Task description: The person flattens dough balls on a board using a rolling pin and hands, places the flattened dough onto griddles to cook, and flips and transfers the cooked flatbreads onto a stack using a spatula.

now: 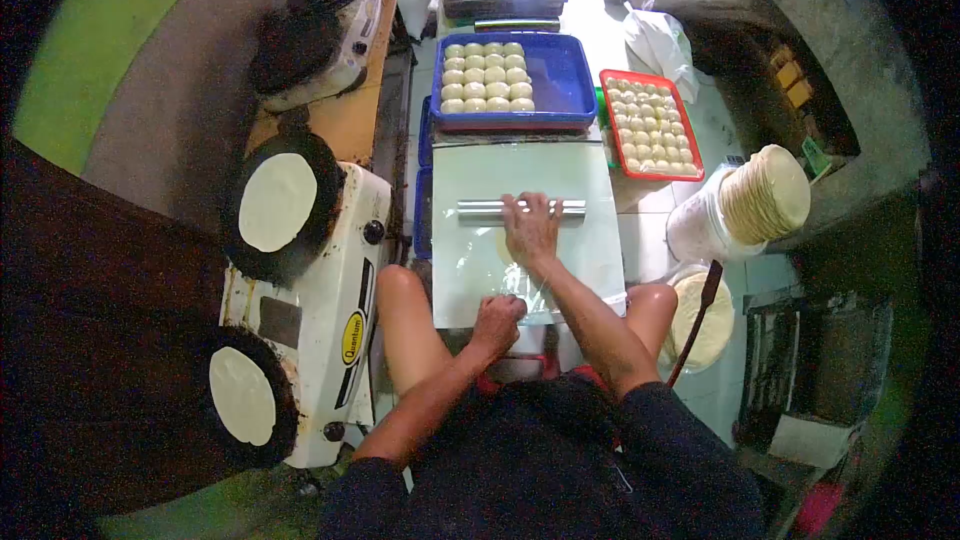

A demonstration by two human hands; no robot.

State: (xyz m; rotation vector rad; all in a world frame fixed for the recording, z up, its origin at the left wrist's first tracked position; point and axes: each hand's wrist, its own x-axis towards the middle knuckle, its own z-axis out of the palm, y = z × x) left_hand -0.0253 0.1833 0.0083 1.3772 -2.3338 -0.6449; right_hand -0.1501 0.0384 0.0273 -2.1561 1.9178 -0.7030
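My right hand [532, 232] lies over a shiny metal rolling pin [475, 208], its fingers bent across the middle of the pin. The pin rests crosswise on a pale, glossy board [460, 165] in front of me. A faint yellowish round patch [501, 246], perhaps thin dough, shows just left of my right wrist, partly covered. At the board's front edge my left hand [498, 320] is closed, beside glossy, see-through sheeting; what its fingers hold is hidden. Beyond the board stands a blue tray [562, 70] with rows of dough balls [487, 77].
Left, a white two-burner stove [352, 240] carries two dark pans with flat dough rounds [278, 202]. Right are a red tray [652, 177] of dough balls, a white bucket [697, 225] topped by stacked flatbreads [765, 198], a dark stick-like tool [697, 325] and another pale round [705, 310].
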